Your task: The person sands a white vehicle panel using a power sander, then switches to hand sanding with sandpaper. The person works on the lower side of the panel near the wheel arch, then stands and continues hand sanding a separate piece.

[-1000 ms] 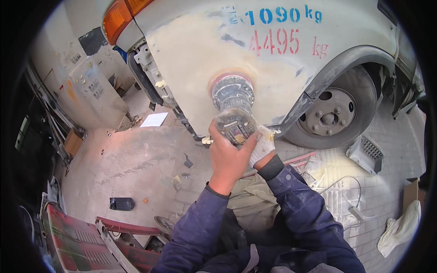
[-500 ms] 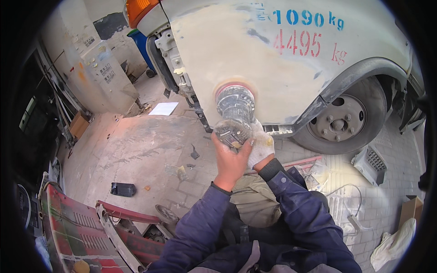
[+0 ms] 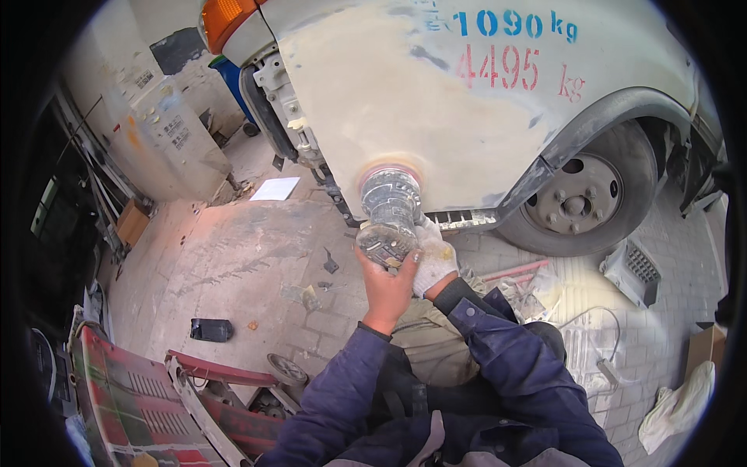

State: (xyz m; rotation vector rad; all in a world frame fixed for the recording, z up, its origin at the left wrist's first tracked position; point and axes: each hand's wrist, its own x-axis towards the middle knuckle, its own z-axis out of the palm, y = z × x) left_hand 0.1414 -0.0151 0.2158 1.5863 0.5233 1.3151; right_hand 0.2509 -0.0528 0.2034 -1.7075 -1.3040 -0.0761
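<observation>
A dusty, round-bodied power sander (image 3: 391, 204) presses its disc against the lower part of a cream vehicle panel (image 3: 350, 101), close to the panel's front bottom corner. My bare left hand (image 3: 387, 286) is closed round the rear end of the sander. On the right side of the tool, my right hand (image 3: 437, 261), in a white work glove, grips its body; most of those fingers are hidden behind the sander. Pale filler and sanded patches cover the panel around the disc.
A wheel (image 3: 580, 202) under a dark arch stands to the right. Red metal panels (image 3: 140, 389) lie at lower left, near a black plastic piece (image 3: 212, 329). A white sheet (image 3: 275, 188) lies on the floor; a grey plastic part (image 3: 630, 274) and a cable (image 3: 618, 335) are at right.
The sander, with both hands on it, has moved down and slightly left across the panel. Both hands keep their hold.
</observation>
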